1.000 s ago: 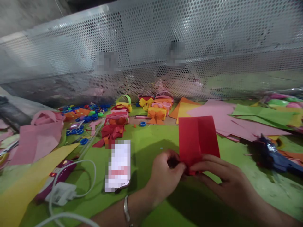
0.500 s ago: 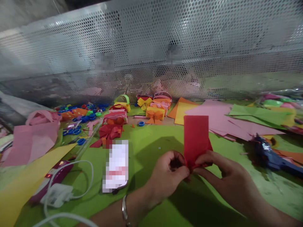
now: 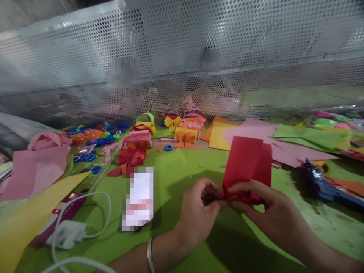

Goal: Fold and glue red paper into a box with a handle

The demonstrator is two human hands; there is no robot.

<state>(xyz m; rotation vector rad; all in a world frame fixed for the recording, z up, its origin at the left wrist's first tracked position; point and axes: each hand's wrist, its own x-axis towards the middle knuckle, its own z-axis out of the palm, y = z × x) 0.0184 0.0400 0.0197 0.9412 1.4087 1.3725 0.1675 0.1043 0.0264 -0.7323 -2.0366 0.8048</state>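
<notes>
A folded piece of red paper (image 3: 244,159) is held up over the green tabletop (image 3: 176,235), its flat panels standing upright and tilted a little to the right. My left hand (image 3: 200,208) pinches its lower left corner between thumb and fingers. Along the bottom edge, my right hand (image 3: 261,204) grips the paper, with the thumb beneath and the fingers across the front. Part of the lower fold is hidden behind my fingers. A silver bracelet (image 3: 150,254) circles my left wrist.
Small paper bags with bows (image 3: 184,137) stand toward the back, before a perforated metal panel (image 3: 176,45). A phone (image 3: 139,199), a white charger (image 3: 69,233) and a power strip (image 3: 64,212) lie left. Pink sheets (image 3: 250,132) and a dark blue glue gun (image 3: 327,187) lie right.
The red paper has tilted to the right, and a second panel now shows behind the front one. Both hands keep hold of its lower edge, almost in the same place.
</notes>
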